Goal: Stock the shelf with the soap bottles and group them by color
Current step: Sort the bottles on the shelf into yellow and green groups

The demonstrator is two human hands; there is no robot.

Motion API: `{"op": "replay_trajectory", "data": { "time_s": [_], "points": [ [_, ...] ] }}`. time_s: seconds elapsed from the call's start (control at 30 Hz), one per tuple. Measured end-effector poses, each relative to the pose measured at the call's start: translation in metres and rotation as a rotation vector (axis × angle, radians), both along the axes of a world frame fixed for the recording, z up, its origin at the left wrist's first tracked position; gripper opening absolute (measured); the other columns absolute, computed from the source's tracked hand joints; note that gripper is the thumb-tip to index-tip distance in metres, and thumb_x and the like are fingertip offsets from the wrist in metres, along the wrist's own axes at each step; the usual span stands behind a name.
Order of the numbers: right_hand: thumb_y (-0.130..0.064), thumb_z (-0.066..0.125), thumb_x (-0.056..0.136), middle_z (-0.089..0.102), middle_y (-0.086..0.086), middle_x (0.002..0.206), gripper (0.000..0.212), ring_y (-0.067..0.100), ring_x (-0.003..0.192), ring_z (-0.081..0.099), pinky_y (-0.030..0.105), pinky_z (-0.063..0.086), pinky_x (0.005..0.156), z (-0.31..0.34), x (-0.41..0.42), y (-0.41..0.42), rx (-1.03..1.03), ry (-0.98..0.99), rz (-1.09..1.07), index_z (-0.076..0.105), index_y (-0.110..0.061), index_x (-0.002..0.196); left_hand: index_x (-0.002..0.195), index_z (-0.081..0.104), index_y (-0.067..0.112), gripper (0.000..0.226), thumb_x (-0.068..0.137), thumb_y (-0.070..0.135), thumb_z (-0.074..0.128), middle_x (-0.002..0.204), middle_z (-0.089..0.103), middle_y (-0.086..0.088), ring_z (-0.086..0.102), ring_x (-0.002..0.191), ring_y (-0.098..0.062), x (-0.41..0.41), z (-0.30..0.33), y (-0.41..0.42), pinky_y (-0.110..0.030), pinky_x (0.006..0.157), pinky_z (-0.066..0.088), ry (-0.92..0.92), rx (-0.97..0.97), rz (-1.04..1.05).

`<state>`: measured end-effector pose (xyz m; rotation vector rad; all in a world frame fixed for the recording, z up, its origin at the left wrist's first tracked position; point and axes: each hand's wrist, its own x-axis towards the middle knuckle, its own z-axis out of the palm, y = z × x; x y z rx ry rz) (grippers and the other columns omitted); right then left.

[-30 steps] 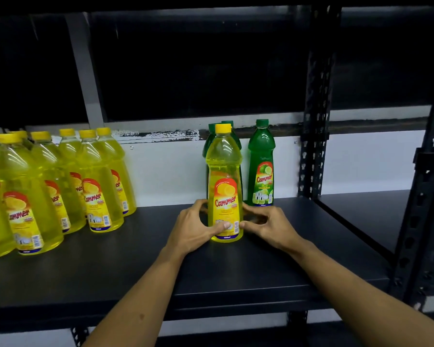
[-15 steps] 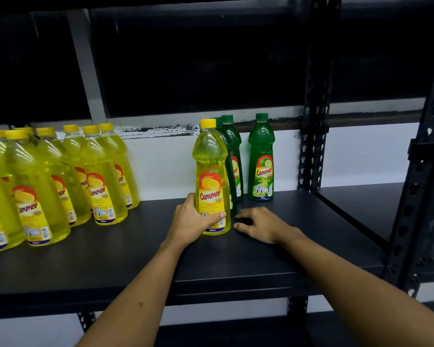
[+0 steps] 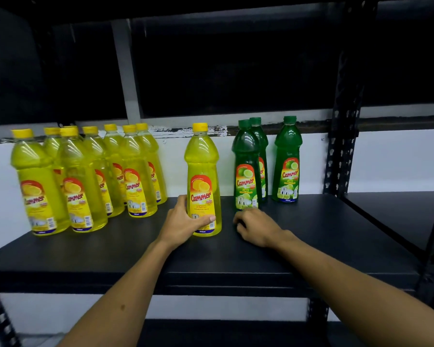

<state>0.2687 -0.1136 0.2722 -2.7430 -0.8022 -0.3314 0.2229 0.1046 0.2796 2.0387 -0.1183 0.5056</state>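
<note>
Gripped low by left hand: one yellow bottle, upright on black shelf, between yellow group and three green bottles. Right hand: loosely curled, empty, resting just beside nearest green bottle.

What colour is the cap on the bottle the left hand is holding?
Yellow, matching the liquid inside. The cap tops the lemon bottle gripped by the left hand; head view.

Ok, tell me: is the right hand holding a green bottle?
No, the right hand rests with curled fingers on the shelf just in front of the green bottle, gripping nothing.
</note>
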Motion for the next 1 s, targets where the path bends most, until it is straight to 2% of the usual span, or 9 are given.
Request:
{"op": "replay_trajectory", "data": {
  "time_s": [0.13,0.27,0.47,0.53,0.63,0.7,0.77,0.87,1.0],
  "points": [
    [-0.022,0.047,0.093,0.059,0.01,0.115,0.027,0.029,0.11,0.053,0.044,0.048,0.09,0.0,-0.001,0.032,-0.006,-0.01,0.031,0.065,-0.015,0.11,0.12,0.039,0.027,0.068,0.07,0.037,0.084,0.1,0.06,0.018,0.063,0.085,0.004,-0.007,0.0,0.029,-0.014,0.068,0.05,0.0,-0.019,0.044],
    [-0.024,0.044,0.093,0.06,0.01,0.117,0.029,0.031,0.11,0.052,0.045,0.046,0.091,0.001,0.001,0.064,-0.026,-0.008,0.017,0.065,-0.015,0.111,0.12,0.041,0.023,0.066,0.071,0.035,0.083,0.106,0.064,0.011,0.065,0.09,0.0,-0.013,-0.003,0.059,-0.026,0.08,0.057,-0.014,-0.016,0.093],
    [-0.026,0.043,0.092,0.064,0.007,0.117,0.029,0.03,0.108,0.058,0.041,0.049,0.089,-0.001,0.012,0.108,0.022,0.089,0.012,0.064,-0.013,0.107,0.12,0.042,0.026,0.06,0.075,0.042,0.079,0.112,0.061,0.008,0.063,0.096,-0.01,-0.018,-0.003,0.095,-0.026,0.081,0.053,-0.054,0.12,0.214],
    [-0.027,0.04,0.095,0.061,0.008,0.122,0.031,0.03,0.113,0.055,0.044,0.043,0.095,-0.001,0.016,0.123,0.003,0.123,-0.021,0.061,-0.014,0.112,0.12,0.049,0.026,0.055,0.076,0.045,0.077,0.111,0.062,0.007,0.062,0.098,-0.011,-0.017,-0.004,0.107,-0.029,0.083,0.053,-0.071,0.16,0.256],
    [-0.031,0.031,0.099,0.048,0.013,0.136,0.039,0.032,0.13,0.04,0.061,0.022,0.11,0.001,0.021,0.146,-0.113,0.2,-0.062,0.052,-0.012,0.126,0.11,0.058,0.026,0.045,0.076,0.049,0.076,0.106,0.063,0.003,0.061,0.097,-0.015,-0.011,-0.006,0.122,-0.034,0.083,0.053,-0.098,0.194,0.38],
    [-0.034,0.028,0.101,0.04,0.018,0.143,0.044,0.035,0.136,0.031,0.061,0.015,0.113,0.0,0.024,0.159,-0.161,0.223,-0.071,0.047,-0.011,0.133,0.101,0.058,0.029,0.035,0.076,0.045,0.077,0.104,0.066,0.0,0.062,0.097,-0.019,-0.007,-0.008,0.128,-0.037,0.083,0.053,-0.105,0.155,0.441],
    [-0.036,0.026,0.1,0.037,0.022,0.146,0.047,0.037,0.138,0.029,0.057,0.017,0.115,-0.004,0.027,0.168,-0.151,0.204,-0.072,0.045,-0.011,0.135,0.098,0.059,0.025,0.031,0.077,0.035,0.079,0.101,0.067,-0.002,0.063,0.095,-0.022,-0.004,-0.009,0.132,-0.038,0.082,0.053,-0.113,0.094,0.495],
    [-0.038,0.026,0.098,0.042,0.021,0.142,0.049,0.036,0.135,0.034,0.053,0.023,0.113,-0.009,0.03,0.169,-0.093,0.159,-0.077,0.048,-0.011,0.133,0.109,0.059,0.015,0.036,0.079,0.021,0.078,0.1,0.068,-0.003,0.064,0.091,-0.025,-0.004,-0.007,0.133,-0.034,0.077,0.051,-0.118,0.005,0.551],
    [-0.038,0.03,0.097,0.05,0.017,0.134,0.046,0.033,0.128,0.042,0.048,0.029,0.109,-0.012,0.034,0.166,-0.042,0.127,-0.062,0.055,-0.013,0.125,0.136,0.044,0.012,0.062,0.082,0.014,0.075,0.111,0.064,-0.005,0.063,0.098,-0.024,-0.002,-0.007,0.132,-0.033,0.081,0.05,-0.127,-0.065,0.569]
  ]
}}
